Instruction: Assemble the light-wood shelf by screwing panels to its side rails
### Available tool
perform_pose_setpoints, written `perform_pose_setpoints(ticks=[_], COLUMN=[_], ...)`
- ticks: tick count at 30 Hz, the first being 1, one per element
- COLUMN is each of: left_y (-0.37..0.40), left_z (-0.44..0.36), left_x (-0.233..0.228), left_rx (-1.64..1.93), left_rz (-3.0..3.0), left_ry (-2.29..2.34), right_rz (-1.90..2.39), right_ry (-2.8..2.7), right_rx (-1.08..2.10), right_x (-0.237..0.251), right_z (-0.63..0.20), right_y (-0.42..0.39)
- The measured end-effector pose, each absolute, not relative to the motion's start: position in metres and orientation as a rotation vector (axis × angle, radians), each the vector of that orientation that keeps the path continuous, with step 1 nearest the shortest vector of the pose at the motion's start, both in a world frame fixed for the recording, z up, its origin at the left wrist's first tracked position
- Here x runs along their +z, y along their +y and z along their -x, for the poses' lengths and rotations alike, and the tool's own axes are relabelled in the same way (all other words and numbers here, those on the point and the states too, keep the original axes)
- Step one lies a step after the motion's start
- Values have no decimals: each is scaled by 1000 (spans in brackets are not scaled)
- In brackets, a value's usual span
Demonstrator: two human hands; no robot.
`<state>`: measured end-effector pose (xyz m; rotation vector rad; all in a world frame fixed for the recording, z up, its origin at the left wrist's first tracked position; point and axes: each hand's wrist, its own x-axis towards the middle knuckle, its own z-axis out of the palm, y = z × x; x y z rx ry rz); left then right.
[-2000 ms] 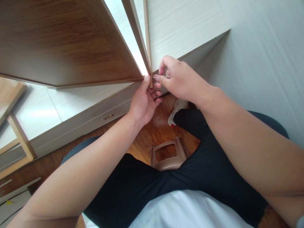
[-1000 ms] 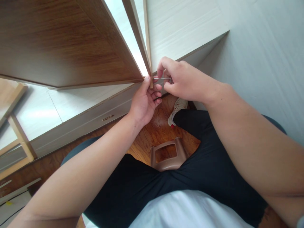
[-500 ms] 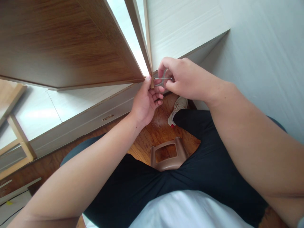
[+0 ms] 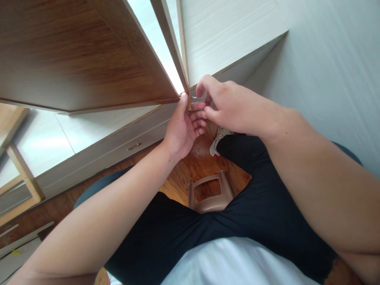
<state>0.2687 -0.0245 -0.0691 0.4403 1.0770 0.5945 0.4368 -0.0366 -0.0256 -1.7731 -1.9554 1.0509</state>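
My left hand (image 4: pixel 181 132) is closed round the lower end of a narrow wooden bar (image 4: pixel 173 45). Its thumb presses near the bar's tip while the fingers curl beneath. From the right, my right hand (image 4: pixel 233 103) pinches a thin metal Allen key (image 4: pixel 197 97), whose tip points at the end of the bar; whether it sits in a screw I cannot tell. The fingers hide most of the key. Just left of the bar a large brown wooden panel (image 4: pixel 89 59) stands tilted, its lower corner close to my left thumb.
The pale platform (image 4: pixel 225 31) has a drawer front with a small handle (image 4: pixel 133 147). At the left lies a light wooden frame (image 4: pixel 23 170). A brown plastic stool (image 4: pixel 209 206) shows between my legs over the wood floor (image 4: pixel 175 186). A pale wall (image 4: pixel 332 71) rises at right.
My right hand has turned and dropped slightly, its fingers now covering the Allen key's bent end. My left hand keeps its hold on the bar.
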Motion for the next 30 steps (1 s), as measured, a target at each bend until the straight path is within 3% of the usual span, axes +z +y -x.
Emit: perform_pose_setpoints(ticks=[16,30], left_y=[-22,-19], left_z=[-271,-268], left_x=[-53,-57], left_rx=[625,687], left_rz=[-471,-441], left_ry=[1070,1060], right_rz=[1777,1695], right_ry=[-1934,-1837], right_rx=[908,1028], right_x=[-26,-30], right_z=[-438,-438], right_y=[-31,-24])
